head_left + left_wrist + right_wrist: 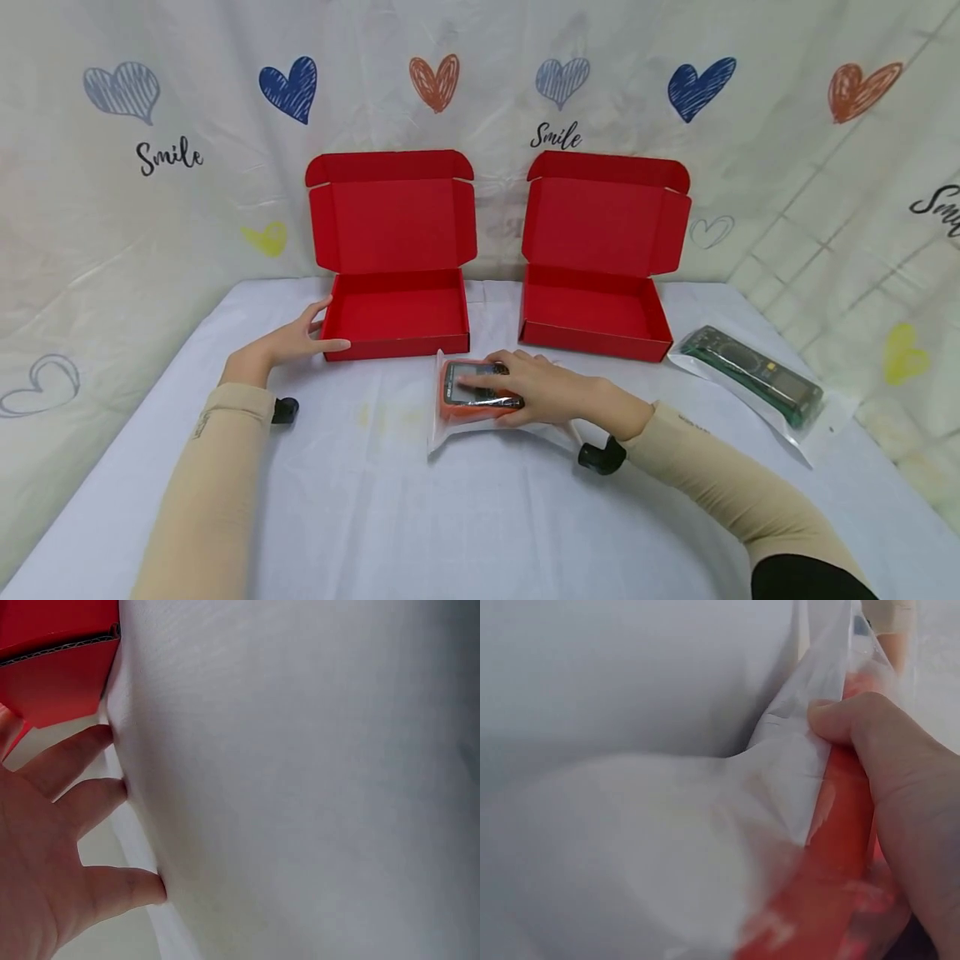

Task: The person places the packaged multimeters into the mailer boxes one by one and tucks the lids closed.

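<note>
My right hand [551, 387] grips an orange multimeter [480, 387] in a clear plastic bag, low over the table in front of the gap between two red boxes. In the right wrist view my thumb presses the orange side [847, 802] through the crinkled plastic. Part of the meter's face is hidden under my fingers. My left hand [292, 343] is at the front left corner of the left red box [397, 346], its thumb along the front and its other fingers along the side. Those fingers look spread and fairly straight in the left wrist view.
To the right stands a second red cardboard box [592, 333], its lid also raised. Beyond it lies a bagged green multimeter [750, 375]. White cloth [360, 517] covers the table, and a curtain [502, 225] printed with hearts hangs behind the boxes.
</note>
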Tool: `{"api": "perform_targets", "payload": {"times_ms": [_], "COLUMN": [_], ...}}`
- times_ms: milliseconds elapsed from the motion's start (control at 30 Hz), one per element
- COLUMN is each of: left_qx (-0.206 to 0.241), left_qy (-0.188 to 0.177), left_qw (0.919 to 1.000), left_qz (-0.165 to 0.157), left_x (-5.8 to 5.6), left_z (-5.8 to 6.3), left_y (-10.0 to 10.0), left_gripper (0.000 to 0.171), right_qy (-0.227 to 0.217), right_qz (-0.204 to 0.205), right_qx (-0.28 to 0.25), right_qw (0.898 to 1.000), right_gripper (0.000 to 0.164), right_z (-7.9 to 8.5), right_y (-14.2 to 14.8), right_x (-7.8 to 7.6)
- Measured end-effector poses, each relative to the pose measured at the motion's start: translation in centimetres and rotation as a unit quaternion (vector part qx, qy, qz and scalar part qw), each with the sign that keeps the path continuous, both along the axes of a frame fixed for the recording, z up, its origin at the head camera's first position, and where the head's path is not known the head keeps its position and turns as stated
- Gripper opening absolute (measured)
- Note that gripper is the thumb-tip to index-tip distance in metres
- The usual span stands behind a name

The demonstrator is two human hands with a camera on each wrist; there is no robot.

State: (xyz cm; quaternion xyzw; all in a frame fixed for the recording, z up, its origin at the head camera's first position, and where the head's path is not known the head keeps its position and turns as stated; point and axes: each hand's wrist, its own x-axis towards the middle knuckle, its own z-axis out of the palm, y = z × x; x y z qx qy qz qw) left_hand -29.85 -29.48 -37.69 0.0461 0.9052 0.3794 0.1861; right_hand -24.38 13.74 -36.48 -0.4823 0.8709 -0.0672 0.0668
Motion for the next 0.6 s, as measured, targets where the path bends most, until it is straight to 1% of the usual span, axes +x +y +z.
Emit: {"api": "perform_targets", "payload": {"times_ms": [167,367,600], "left_qx": [0.001,0.0,0.001], "left_qy": [-0.004,-0.002,0.002], "left_qw": [1.0,1.0,1.0], "left_qz": [0.004,0.007,0.005], "left_x": [0.1,0.0,0.0], "left_z": [0.1,0.0,0.0], "left_y": [-0.2,-0.1,-0.1], "left_gripper": [0.12,0.119,0.117], "right_qy": [0.007,0.023,0.017], "right_qz": [0.0,-0.005,0.005], "right_qx": [-0.01,0.008,0.009], "right_qw": [1.0,1.0,1.0], "right_gripper": [0.08,0.08,0.079], "right_z": [1.0,1.8,2.6], "right_y": [-0.2,-0.6,-1.1], "right_x": [-0.6,-1.1,-1.7]}}
